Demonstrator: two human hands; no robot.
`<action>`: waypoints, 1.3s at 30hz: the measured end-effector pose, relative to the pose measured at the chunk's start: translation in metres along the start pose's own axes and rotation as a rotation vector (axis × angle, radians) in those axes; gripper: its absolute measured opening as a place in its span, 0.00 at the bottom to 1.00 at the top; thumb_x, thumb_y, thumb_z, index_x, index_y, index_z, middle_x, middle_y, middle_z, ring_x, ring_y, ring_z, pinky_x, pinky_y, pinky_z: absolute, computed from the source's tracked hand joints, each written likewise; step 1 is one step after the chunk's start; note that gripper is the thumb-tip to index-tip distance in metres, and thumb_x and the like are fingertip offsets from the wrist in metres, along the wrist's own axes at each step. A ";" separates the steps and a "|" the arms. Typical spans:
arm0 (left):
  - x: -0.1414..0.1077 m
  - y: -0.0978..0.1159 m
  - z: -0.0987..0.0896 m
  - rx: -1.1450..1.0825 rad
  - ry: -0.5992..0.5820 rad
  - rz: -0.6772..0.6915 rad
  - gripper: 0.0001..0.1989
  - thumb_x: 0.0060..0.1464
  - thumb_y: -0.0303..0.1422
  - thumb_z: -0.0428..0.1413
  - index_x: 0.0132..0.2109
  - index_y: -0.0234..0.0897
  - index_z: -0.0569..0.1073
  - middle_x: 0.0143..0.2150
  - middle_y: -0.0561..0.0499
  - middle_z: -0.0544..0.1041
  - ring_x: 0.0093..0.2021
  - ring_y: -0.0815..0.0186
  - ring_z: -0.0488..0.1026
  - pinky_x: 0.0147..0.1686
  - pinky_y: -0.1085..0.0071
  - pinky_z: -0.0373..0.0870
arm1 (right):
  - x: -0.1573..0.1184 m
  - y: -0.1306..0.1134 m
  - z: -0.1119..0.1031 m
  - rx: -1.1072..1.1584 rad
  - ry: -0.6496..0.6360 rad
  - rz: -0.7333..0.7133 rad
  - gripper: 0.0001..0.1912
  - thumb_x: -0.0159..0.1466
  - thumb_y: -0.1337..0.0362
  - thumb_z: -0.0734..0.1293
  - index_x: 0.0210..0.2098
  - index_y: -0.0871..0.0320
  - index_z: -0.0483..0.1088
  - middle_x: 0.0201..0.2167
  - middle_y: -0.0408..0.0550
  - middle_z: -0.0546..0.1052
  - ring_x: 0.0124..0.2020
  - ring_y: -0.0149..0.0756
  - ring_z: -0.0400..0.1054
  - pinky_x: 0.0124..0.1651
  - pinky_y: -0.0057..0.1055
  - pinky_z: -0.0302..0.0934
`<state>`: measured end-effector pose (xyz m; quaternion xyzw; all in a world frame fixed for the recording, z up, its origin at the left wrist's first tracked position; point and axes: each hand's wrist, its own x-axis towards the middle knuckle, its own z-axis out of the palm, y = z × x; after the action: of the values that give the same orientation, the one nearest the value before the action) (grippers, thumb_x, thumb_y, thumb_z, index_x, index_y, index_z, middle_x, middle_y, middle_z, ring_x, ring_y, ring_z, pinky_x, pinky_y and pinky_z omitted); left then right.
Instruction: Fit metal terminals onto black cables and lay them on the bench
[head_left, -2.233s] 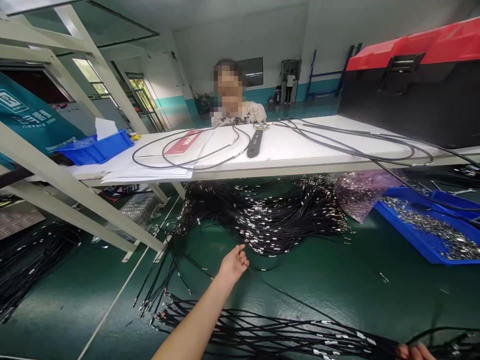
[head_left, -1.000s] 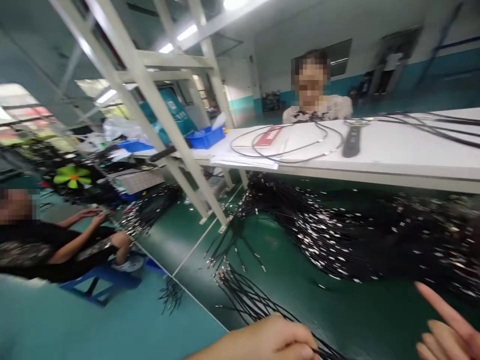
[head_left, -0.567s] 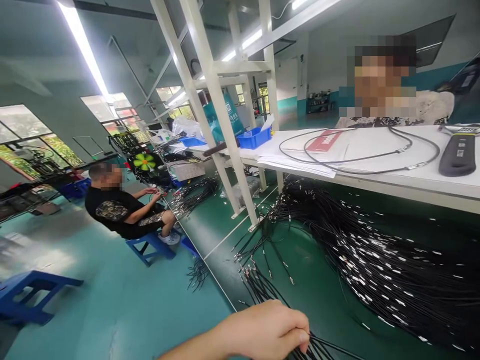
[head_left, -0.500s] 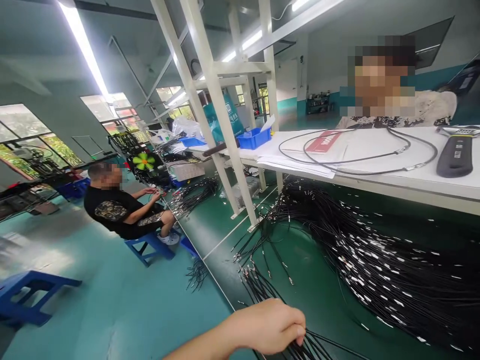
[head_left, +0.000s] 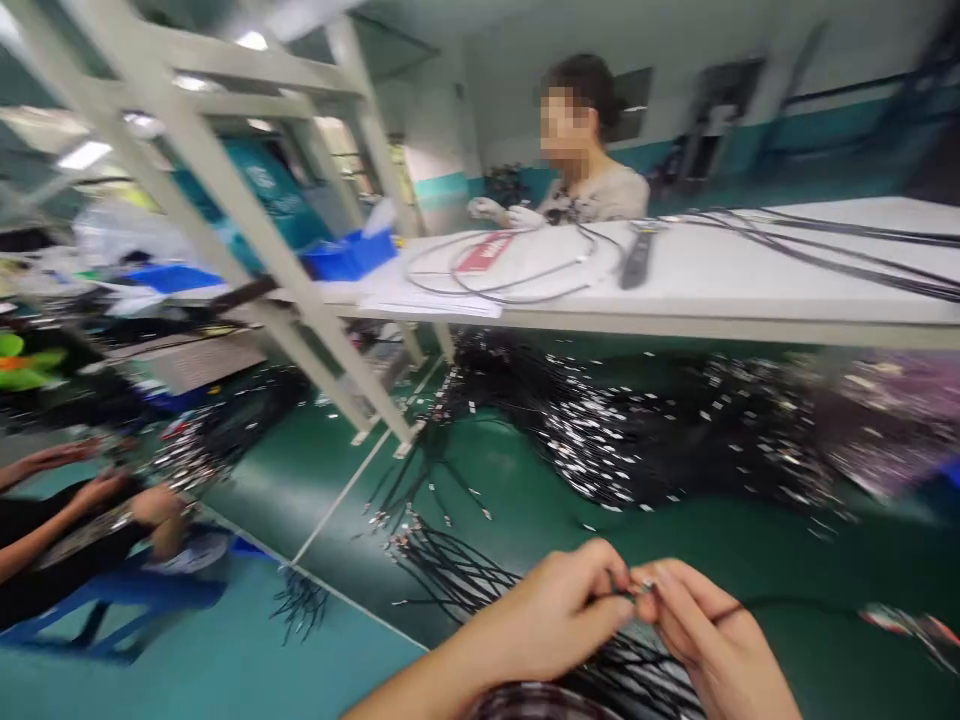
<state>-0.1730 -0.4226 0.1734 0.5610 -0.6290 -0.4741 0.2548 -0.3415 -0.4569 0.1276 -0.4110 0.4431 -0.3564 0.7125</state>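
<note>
My left hand [head_left: 562, 610] pinches at the tip of a thin black cable, its fingertips meeting those of my right hand [head_left: 709, 620]. A small metallic end shows between the fingers. From my right hand the black cable [head_left: 795, 603] runs off to the right. Under and behind my left hand lies a bundle of black cables [head_left: 457, 570] with bright ends, on the green tabletop [head_left: 345, 590]. Both hands are closed, and the exact shape of the held end is too small and blurred to make out.
A large pile of black cables [head_left: 600, 430] lies beneath the white shelf [head_left: 675, 290]. A metal frame [head_left: 285, 250] and blue tray [head_left: 351, 255] stand at left. One person [head_left: 600, 190] is behind the shelf; another's arms [head_left: 60, 510] show at left.
The view has turned right. My right hand has come into view, and my left hand has moved from the cable bundle to meet it at a cable end.
</note>
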 end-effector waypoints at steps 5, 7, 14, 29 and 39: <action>0.001 0.008 0.000 -0.353 -0.011 -0.035 0.13 0.61 0.40 0.50 0.38 0.34 0.70 0.27 0.55 0.62 0.27 0.72 0.55 0.27 0.75 0.52 | 0.000 -0.015 0.005 0.058 -0.059 -0.074 0.22 0.62 0.48 0.67 0.31 0.63 0.71 0.20 0.42 0.68 0.17 0.21 0.43 0.20 0.25 0.36; 0.001 0.008 0.005 -0.425 -0.036 -0.077 0.13 0.62 0.40 0.50 0.39 0.34 0.70 0.25 0.57 0.59 0.25 0.72 0.52 0.24 0.74 0.48 | -0.001 -0.017 0.004 0.075 -0.087 -0.098 0.21 0.63 0.48 0.66 0.31 0.63 0.71 0.20 0.42 0.68 0.17 0.21 0.44 0.20 0.25 0.36; 0.000 0.007 0.017 -0.564 -0.061 -0.123 0.12 0.61 0.40 0.51 0.40 0.34 0.70 0.26 0.56 0.61 0.23 0.74 0.50 0.22 0.75 0.46 | 0.001 -0.016 -0.003 0.165 -0.177 -0.042 0.20 0.61 0.52 0.69 0.24 0.62 0.66 0.19 0.41 0.69 0.16 0.21 0.46 0.20 0.25 0.37; -0.003 0.012 0.023 -0.141 0.206 -0.043 0.10 0.57 0.37 0.56 0.35 0.35 0.76 0.23 0.53 0.69 0.23 0.71 0.62 0.25 0.74 0.60 | 0.002 -0.020 -0.006 0.261 -0.278 0.025 0.19 0.61 0.53 0.69 0.24 0.62 0.63 0.18 0.38 0.62 0.18 0.22 0.42 0.21 0.26 0.34; -0.001 0.010 0.024 -0.415 0.133 -0.075 0.13 0.57 0.40 0.56 0.31 0.36 0.75 0.24 0.55 0.67 0.25 0.71 0.59 0.28 0.75 0.57 | -0.001 -0.026 -0.008 0.207 -0.275 0.018 0.20 0.58 0.51 0.71 0.24 0.61 0.66 0.17 0.38 0.62 0.18 0.23 0.47 0.22 0.26 0.38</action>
<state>-0.1972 -0.4147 0.1722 0.5495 -0.4785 -0.5646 0.3878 -0.3533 -0.4686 0.1489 -0.3762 0.3061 -0.3342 0.8081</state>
